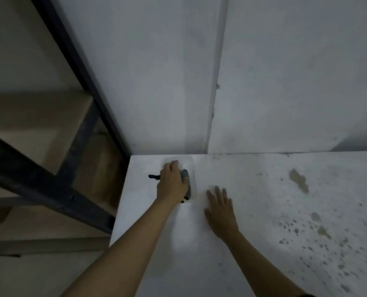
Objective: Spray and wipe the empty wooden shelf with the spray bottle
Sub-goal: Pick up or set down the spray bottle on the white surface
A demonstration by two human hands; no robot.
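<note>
My left hand [171, 183] is closed around the spray bottle [186, 175]. The bottle has a grey head, a black nozzle pointing left and a pale body lying against the white surface [264, 211]. A small yellow and black part shows just under my wrist. Beside it, my right hand [220, 209] rests flat on that surface with the fingers spread, holding nothing. The wooden shelf [32, 127] with its black metal frame [75, 67] stands to the left, its boards bare in the dim light. No cloth is visible.
White walls meet in a corner [212, 103] behind the bottle. The white surface carries dark specks and tan stains [299, 181] on its right half. A black diagonal frame bar [38, 181] crosses the lower left, close to my left forearm.
</note>
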